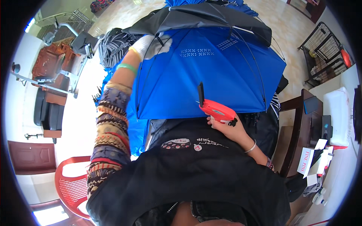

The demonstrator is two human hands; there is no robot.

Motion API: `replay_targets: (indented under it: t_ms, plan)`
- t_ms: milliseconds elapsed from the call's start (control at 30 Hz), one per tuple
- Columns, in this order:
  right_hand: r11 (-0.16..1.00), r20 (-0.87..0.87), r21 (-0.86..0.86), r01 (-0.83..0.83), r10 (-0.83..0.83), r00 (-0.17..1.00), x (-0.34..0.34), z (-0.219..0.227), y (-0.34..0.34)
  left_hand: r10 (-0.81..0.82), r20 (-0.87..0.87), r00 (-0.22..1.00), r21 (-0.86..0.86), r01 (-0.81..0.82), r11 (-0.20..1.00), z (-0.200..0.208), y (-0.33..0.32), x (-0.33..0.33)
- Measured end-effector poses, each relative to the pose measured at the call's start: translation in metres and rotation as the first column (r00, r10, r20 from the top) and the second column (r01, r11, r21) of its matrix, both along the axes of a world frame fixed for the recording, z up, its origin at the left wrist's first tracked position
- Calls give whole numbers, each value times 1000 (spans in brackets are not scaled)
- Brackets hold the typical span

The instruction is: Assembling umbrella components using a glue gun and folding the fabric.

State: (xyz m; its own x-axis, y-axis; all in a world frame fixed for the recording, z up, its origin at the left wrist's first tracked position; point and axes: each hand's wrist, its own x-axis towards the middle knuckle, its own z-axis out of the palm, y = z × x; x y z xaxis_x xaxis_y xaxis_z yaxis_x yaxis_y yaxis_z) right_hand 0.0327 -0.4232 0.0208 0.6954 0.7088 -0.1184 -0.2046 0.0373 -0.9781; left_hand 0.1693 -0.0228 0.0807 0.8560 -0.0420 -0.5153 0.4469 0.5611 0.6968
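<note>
A blue umbrella (pixel 196 75), its dark ribs showing, lies spread in front of me with a black canopy section (pixel 211 17) folded over its far edge. My left hand (pixel 152 47), in a white glove, is closed on the umbrella's far left edge by a rib; its fingertips are partly hidden. Near the umbrella's close edge, my right hand (pixel 226 126) is wrapped round the handle of a red tagging gun (pixel 218 110). A black strip (pixel 200 93) stands up at the gun's front, over the blue cloth.
Striped and black folded fabric (pixel 117 47) is heaped at the far left. On the right are a dark wooden table (pixel 294 139) and an open white box (pixel 307 160). A red plastic chair (pixel 73 184) stands at the lower left; a black wire cage (pixel 324 54) is at the far right.
</note>
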Motion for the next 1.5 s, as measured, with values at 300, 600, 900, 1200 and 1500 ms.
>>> replay_targets:
  t_ms: [300,600,900,1200,1500]
  plan:
    - [994,-402,1,-108,99,910,24,76,-31,-96,-79,992,200,110,974,-9,-32,6]
    - [997,-391,76,9,21,920,198,5,124,32,-43,999,584,-1,812,-37,-89,-31]
    - [983,-426,144,118,-46,903,186,-71,188,143,-10,990,624,-105,774,-93,-57,-44]
    - [959,-295,114,258,-215,931,151,-80,197,223,2,975,657,-169,734,-87,-71,-45]
    - [962,-406,148,230,-153,901,150,-70,189,232,-11,973,678,-163,717,-90,-68,-45]
